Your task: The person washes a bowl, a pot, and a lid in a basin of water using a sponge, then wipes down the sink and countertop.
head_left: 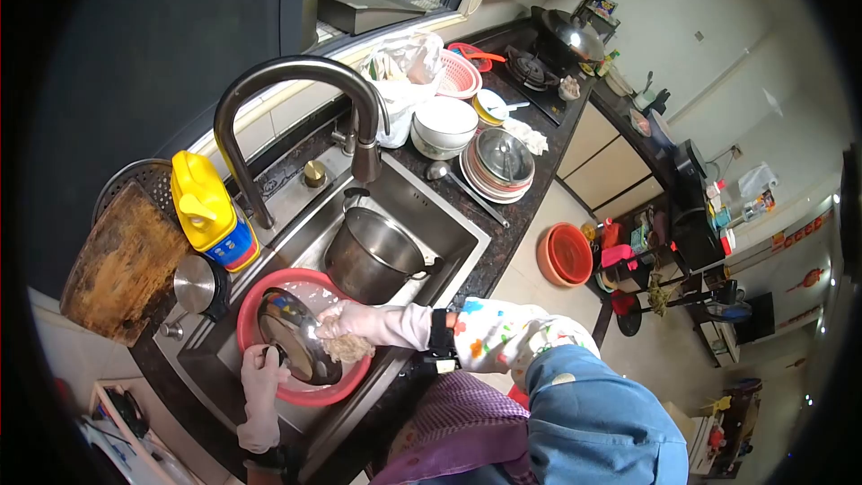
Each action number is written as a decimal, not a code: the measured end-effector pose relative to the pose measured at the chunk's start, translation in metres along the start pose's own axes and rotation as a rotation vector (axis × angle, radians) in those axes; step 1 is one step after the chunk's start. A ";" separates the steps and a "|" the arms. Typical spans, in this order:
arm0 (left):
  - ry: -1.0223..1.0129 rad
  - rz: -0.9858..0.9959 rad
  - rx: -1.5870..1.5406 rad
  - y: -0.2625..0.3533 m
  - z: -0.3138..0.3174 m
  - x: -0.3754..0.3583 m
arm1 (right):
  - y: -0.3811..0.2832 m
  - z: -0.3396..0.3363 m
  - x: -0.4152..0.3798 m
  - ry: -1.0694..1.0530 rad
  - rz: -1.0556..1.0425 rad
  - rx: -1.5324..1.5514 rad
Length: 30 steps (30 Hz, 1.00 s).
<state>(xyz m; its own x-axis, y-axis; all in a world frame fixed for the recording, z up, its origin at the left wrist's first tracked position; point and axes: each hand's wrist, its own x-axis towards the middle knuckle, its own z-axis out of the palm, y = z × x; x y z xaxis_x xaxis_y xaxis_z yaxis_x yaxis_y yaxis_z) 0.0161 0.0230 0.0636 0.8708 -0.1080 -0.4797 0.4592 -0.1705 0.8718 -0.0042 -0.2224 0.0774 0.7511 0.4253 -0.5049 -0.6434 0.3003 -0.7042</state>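
Observation:
A shiny round pot lid [293, 316] is tilted up inside a pink basin [260, 286] that holds whitish, sudsy water. My left hand [262, 388], in a pale glove, is closed on the lid by its dark knob at the near side. My right hand [339, 319], gloved too, grips a beige, crumpled scrubbing cloth [348, 348] right at the lid's right edge. Beside the basin, a deep steel pot [373, 256] with dark handles sits in the sink [440, 193]. A dark curved faucet [301, 67] arches over the sink.
Left of the sink stand a yellow bottle [205, 207], a wooden cutting board [121, 260] and a small pan [196, 285]. On the right counter are white bowls [444, 121], stacked plates [498, 166], a ladle [467, 187] and a plastic bag [395, 81]. Red basins [567, 253] rest on the floor.

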 end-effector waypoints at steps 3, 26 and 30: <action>-0.033 -0.033 0.133 0.028 0.011 -0.008 | -0.004 -0.016 -0.018 -0.046 0.045 0.055; -0.203 0.981 0.987 0.283 0.415 0.007 | -0.193 -0.330 -0.262 0.928 -0.491 -0.127; -0.273 0.907 1.108 0.316 0.472 0.029 | -0.189 -0.372 -0.257 0.952 -0.453 -0.091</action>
<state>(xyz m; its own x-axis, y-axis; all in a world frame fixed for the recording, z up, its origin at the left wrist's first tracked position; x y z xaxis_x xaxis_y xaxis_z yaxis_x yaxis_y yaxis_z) 0.1029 -0.4959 0.2785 0.6638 -0.7447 0.0689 -0.6968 -0.5824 0.4186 -0.0207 -0.7067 0.1547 0.7497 -0.5672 -0.3410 -0.2903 0.1812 -0.9396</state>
